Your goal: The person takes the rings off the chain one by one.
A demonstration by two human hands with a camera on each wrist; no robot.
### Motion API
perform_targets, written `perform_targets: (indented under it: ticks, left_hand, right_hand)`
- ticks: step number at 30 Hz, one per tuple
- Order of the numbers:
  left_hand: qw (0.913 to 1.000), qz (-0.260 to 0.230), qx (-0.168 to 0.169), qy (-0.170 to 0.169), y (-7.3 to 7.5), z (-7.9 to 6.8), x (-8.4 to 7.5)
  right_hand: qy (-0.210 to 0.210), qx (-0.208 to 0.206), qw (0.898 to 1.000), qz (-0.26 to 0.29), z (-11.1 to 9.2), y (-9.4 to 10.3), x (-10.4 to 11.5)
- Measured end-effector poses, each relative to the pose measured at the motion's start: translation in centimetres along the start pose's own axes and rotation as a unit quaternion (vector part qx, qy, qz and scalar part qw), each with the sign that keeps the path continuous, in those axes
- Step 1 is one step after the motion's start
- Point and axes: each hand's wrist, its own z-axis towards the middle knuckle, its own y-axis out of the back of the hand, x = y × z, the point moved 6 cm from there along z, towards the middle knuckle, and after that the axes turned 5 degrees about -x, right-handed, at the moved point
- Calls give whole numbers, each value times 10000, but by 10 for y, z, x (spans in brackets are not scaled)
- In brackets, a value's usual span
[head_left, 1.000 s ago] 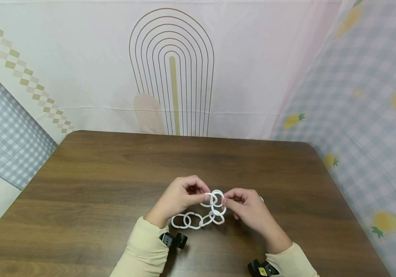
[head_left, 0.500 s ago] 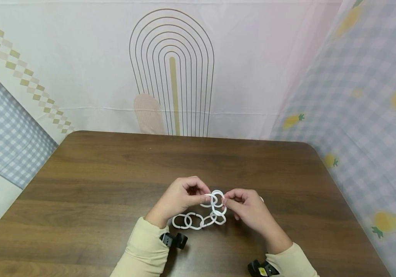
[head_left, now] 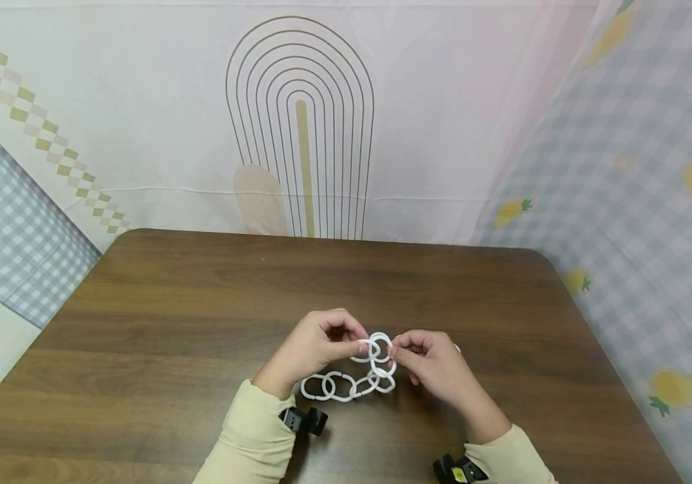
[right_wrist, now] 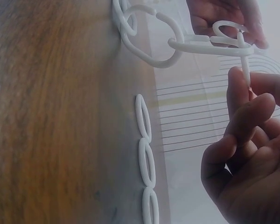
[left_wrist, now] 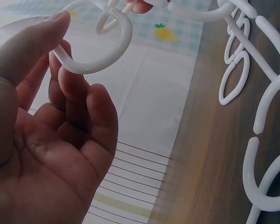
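Between thumb and fingers, my left hand (head_left: 309, 346) pinches a white plastic chain link (left_wrist: 98, 66). My right hand (head_left: 439, 370) pinches another white link (right_wrist: 245, 65), seen edge-on in the right wrist view, directly to the right of the first. The two links overlap in the head view. From them a run of joined oval links (head_left: 315, 398) goes down and bends left toward my left wrist. Small gaps show in some links, one of them clear in the left wrist view. Fingertips hide part of both held links.
A separate row of white links (right_wrist: 145, 116) lies past my right hand, mostly hidden from the head view. The brown wooden table (head_left: 200, 282) extends around both hands. Patterned cloth (head_left: 442, 121) hangs behind it and at the sides.
The lower run of links has shifted very slightly to the right and down since the first frame. Both hands stay almost still, with the same links pinched.
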Motion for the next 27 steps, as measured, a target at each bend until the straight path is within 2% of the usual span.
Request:
perform_targets:
  ticks: [15, 27]
  left_hand:
    - [9999, 92, -50, 22, 2, 0, 2]
    - [9998, 53, -124, 138, 3, -1, 3]
  right_hand:
    - [-36, 2, 10000, -91, -1, 1, 2]
    - [-37, 21, 9999, 156, -1, 3, 3]
